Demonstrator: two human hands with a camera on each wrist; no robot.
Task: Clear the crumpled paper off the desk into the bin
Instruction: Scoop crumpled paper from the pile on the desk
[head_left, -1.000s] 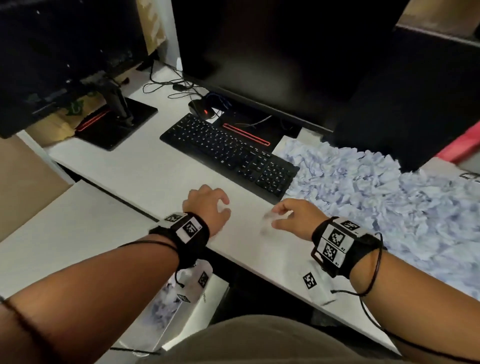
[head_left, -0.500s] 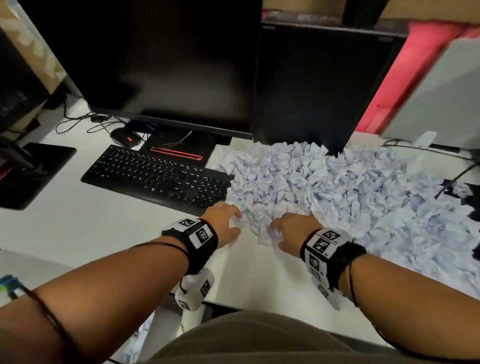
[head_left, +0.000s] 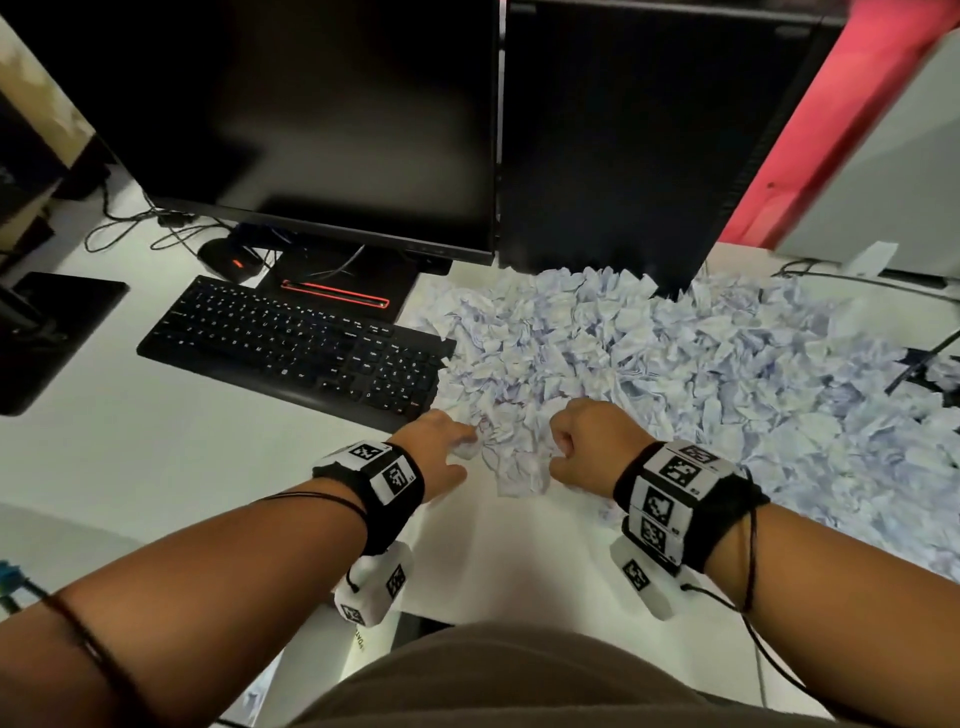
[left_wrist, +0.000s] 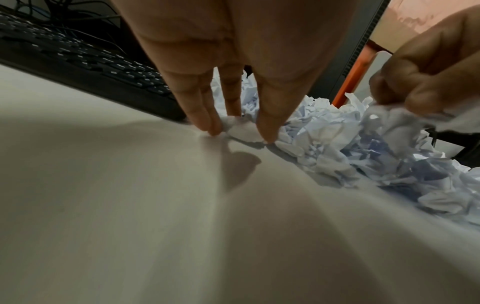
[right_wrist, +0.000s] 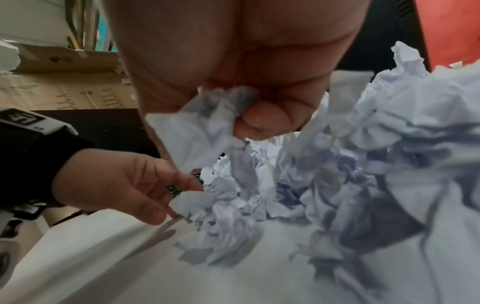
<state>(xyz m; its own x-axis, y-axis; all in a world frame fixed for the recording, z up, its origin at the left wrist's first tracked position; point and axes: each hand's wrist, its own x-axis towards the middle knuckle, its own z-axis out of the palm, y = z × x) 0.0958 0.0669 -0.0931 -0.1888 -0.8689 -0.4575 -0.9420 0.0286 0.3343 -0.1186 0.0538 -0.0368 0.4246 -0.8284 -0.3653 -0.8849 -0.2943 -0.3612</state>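
Currently a wad of the crumpled pale-blue paper heap on the white desk is clenched in the right hand; one scrap is pinched by the left hand fingertips. Loose pieces are likely dropped in transit; no bin is seen.

Crumpled paper: pale blue-white, darker blue creases. Worktop: plain white. Keyboard: black, white legends. Monitor stand: black, red stripe. Wrist bands: black, with black-and-white square-patterned markers.
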